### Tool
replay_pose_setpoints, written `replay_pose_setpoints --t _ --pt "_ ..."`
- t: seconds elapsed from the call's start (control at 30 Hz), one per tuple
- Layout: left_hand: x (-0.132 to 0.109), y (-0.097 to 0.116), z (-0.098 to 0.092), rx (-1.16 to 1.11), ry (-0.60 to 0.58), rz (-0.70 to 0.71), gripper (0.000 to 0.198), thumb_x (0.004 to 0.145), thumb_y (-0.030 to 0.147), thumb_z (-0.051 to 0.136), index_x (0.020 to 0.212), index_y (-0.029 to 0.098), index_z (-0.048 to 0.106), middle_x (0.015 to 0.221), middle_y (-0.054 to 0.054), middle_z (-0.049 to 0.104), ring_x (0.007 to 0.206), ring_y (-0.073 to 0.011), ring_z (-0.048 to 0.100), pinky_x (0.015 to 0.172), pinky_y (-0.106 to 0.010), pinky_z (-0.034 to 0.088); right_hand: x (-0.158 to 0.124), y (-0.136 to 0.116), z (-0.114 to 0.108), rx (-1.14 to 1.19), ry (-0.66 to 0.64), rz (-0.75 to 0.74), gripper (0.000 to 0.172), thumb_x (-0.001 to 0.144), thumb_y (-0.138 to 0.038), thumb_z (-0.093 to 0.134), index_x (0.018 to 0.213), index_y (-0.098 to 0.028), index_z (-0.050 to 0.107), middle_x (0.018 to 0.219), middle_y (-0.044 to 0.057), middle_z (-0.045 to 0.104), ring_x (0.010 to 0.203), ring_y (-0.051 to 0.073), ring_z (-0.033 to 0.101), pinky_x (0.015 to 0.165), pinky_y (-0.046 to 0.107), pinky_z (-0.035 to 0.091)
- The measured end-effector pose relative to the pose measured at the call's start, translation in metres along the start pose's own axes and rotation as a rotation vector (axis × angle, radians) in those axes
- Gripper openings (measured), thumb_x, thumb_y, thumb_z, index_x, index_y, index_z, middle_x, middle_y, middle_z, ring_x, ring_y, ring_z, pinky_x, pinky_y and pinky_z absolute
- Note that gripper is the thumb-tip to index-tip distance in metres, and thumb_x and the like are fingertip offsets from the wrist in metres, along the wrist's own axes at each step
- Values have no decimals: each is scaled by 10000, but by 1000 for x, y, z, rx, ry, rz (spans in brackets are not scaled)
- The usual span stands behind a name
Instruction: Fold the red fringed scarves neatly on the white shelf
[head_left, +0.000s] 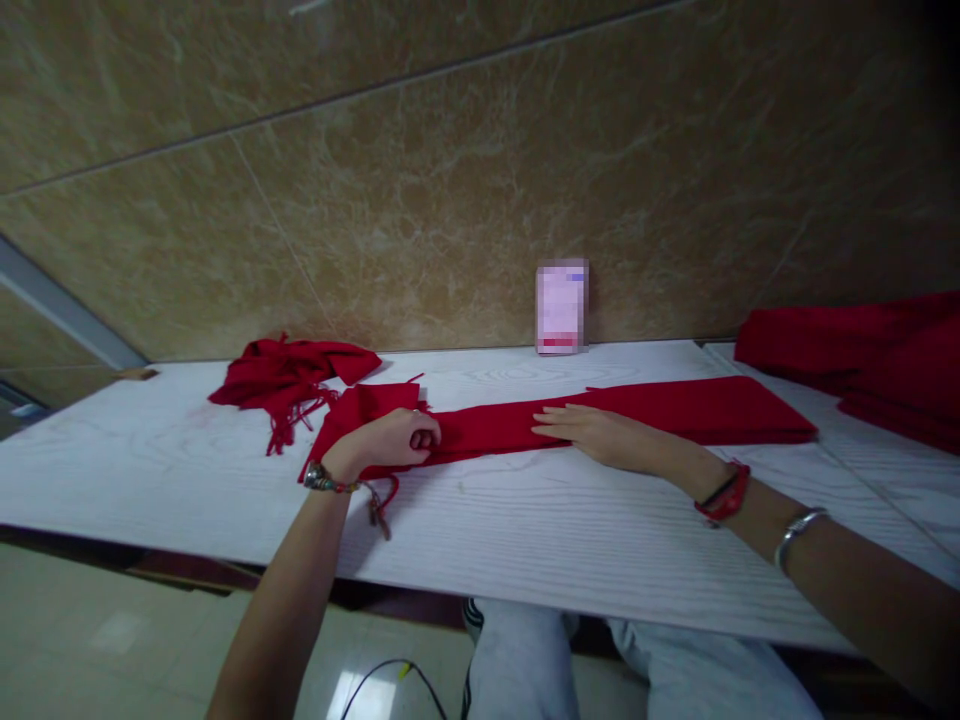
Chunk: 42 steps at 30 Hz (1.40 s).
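A long red scarf (675,410) lies folded in a narrow strip across the white table (525,530). My left hand (394,440) is closed in a pinch on the scarf near its left, fringed end. My right hand (600,432) lies flat and open on the middle of the strip, fingers stretched out and pointing left. Red tassels hang over the table's front edge below my left wrist.
A bunched red scarf (289,380) lies at the back left of the table. More red cloth (862,350) is piled at the right. A small pink box (561,305) stands against the tiled wall. My knees show below the table's front edge.
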<state>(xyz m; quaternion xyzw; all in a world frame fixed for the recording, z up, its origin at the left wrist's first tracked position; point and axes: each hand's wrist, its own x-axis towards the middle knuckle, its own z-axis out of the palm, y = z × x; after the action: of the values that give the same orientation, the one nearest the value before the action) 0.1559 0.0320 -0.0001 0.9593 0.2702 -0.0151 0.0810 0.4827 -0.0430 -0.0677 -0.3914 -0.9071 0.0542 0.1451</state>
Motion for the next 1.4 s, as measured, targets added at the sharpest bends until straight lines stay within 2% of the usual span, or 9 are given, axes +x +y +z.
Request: replay_pose_setpoints --t 0.17,0.33,0.4,0.6,0.87,0.97,1.07,1.2,1.4 --pt "-5 6 -12 -64 117 42 173 697 111 492 805 166 614 759 -1 598 666 -102 538 610 -187 416 2 -4 -6 4 53 56 503 879 -92 294 1334 -275 408 1386 -7 419 1291 159 334 1077 393 269" --pt "-2 5 -2 -75 -82 55 221 629 63 506 791 162 619 665 21 579 573 -90 511 537 -172 390 0 -7 -6 -23 -23 13 473 892 -121 314 1309 -308 437 1354 -21 462 1292 163 331 1082 429 234" --pt "0 4 1 -52 -94 56 233 626 54 502 793 164 621 650 25 576 565 -91 507 534 -173 385 0 -7 -5 -39 -26 7 466 896 -132 317 1316 -299 429 1355 -18 462 1292 164 332 1078 428 243" --pt "1 6 -6 83 134 17 226 661 61 461 789 169 613 747 -10 591 667 -118 532 616 -201 410 2 -7 -7 -73 101 31 522 865 -68 303 1330 -277 413 1384 9 425 1274 164 363 1060 404 285" --pt "4 12 3 131 -30 0 209 665 48 469 778 179 586 757 -14 615 685 -141 554 630 -222 418 1 0 1 -85 -16 -17 549 846 -43 306 1325 -288 415 1377 -3 435 1296 167 324 1066 443 240" --pt "9 14 10 147 50 6 200 772 193 518 954 160 593 933 -66 619 844 -173 575 761 -259 440 2 -3 -2 -94 -36 -7 487 881 -117 320 1339 -261 399 1386 11 423 1303 178 311 1066 441 235" --pt "15 11 22 201 89 -6 429 863 366 465 1241 163 471 1271 -143 481 1135 -244 476 928 -359 384 1 -7 -8 -72 -56 33 444 917 -255 335 1361 -263 362 1397 11 406 1310 185 297 1070 441 232" --pt "12 -2 34 253 3 -19 447 939 322 311 1377 227 319 1455 -123 263 1317 -268 265 1036 -435 259 -4 -11 -14 -59 -76 79 464 927 -340 330 1382 -250 319 1427 20 353 1324 180 265 1082 426 220" --pt "-5 -13 20 240 -5 85 468 890 208 351 1357 234 359 1462 -66 264 1323 -231 261 1073 -408 221 -2 -14 -19 -23 -98 117 484 905 -297 378 1381 -222 327 1433 29 340 1327 171 257 1097 401 202"
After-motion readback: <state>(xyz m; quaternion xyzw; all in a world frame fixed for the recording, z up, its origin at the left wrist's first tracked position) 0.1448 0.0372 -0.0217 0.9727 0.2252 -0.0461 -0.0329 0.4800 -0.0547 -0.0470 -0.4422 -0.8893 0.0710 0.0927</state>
